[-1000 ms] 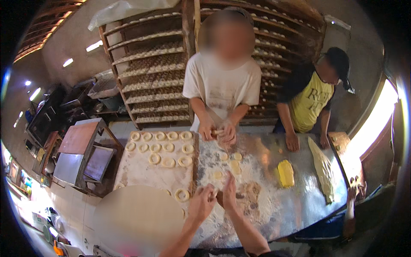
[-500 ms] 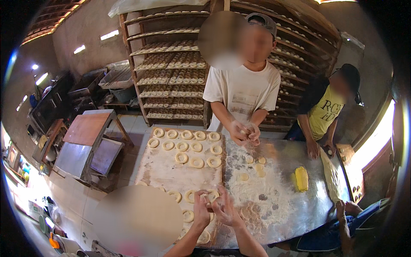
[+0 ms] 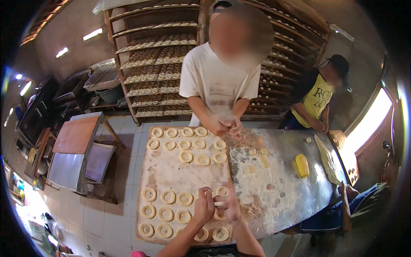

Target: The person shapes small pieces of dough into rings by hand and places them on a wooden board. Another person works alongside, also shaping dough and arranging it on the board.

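Observation:
Both of my hands are raised close together over the near right part of a floured wooden board. My left hand is closed, its fingers curled together; whatever it may hold is hidden. In the fingers of my right hand, somewhat blurred, is a pale piece of dough. Below and around my hands lie dough rings, one ring just left of my left hand and another ring nearer me. More rings, such as this ring, sit in rows at the board's far end.
A floured metal table adjoins the board, with small dough pieces, a yellow block and a dough sheet. Across stands a person in white, hands together. Others work at right. Behind are racks of dough rings.
My view has shifted, showing more rings on the near left of the board. My fingers have drawn in from a more spread pose. The person across has brought their hands lower.

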The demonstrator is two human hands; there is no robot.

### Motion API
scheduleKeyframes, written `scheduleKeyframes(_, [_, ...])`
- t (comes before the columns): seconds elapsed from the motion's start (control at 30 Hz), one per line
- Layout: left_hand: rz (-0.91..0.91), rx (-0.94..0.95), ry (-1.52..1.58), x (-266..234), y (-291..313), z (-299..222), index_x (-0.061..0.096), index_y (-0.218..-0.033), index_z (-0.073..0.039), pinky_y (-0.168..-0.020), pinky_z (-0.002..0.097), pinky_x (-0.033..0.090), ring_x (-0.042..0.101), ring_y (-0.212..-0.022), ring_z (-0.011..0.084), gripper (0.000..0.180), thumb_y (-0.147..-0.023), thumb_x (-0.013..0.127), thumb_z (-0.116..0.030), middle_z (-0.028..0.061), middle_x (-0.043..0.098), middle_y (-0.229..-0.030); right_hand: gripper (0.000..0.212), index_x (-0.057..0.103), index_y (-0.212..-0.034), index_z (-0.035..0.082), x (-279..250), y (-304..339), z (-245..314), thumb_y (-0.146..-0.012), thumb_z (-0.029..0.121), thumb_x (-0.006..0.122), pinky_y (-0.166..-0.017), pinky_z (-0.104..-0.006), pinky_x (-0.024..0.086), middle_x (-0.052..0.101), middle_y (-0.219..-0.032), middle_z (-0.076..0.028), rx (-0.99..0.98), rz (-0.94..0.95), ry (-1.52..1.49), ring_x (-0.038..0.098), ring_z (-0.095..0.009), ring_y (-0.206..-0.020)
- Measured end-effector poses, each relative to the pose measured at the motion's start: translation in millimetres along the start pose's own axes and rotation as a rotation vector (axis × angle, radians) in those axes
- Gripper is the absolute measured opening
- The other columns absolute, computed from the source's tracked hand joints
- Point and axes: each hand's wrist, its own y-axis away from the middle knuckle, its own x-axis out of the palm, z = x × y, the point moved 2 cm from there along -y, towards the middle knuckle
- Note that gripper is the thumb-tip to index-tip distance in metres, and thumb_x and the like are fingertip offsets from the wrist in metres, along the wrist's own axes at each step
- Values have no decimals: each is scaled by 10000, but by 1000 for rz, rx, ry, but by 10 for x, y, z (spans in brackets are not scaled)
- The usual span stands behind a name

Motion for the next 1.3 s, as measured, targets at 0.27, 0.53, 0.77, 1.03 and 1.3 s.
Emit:
scheduleKeyframes(0.27, [133,23,-23,106,-386,28,444,-1208,-49,-558,537,487,648,-627,454,198,-1050,452,-169,214,646,-684,787,343,-1445,129,-178,-321,8,-939,711,499,-568,-260,388,634,-799,-74,-51,-63,15,481,-101,-601])
scheduleKeyframes(0.53, [114,154,-94,354,-715,125,432,-1223,-60,-591,586,464,616,-651,504,245,-1049,453,-231,251,620,-688,709,321,-1485,143,-562,-680,-61,-985,609,508,-704,-325,456,587,-982,-80,8,-61,44,567,-159,-795])
scheduleKeyframes(0.77, [117,-203,41,644,-1004,324,464,-1183,-54,-664,599,468,636,-788,522,270,-1064,408,-290,333,621,-860,588,354,-1503,179,-767,-936,-70,-1029,478,528,-526,-186,291,585,-796,38,194,-212,-221,399,-21,-594])
scheduleKeyframes(1.03, [-17,-12,-1060,816,-1325,766,465,-1305,-7,-872,617,465,556,-1123,518,427,-1012,510,-314,345,546,-1203,957,87,-1568,-19,-1046,-1446,-15,-958,489,621,-1122,-496,378,316,-1566,-286,245,-243,1124,404,-434,-1401])
scheduleKeyframes(1.3, [34,-301,-888,780,-954,622,375,-1342,-31,-890,564,439,542,-1087,449,661,-838,752,-233,271,478,-1223,822,282,-1499,125,-1022,-1150,205,-852,402,706,-1036,-581,427,514,-1351,-333,248,-30,1417,506,-489,-1270])
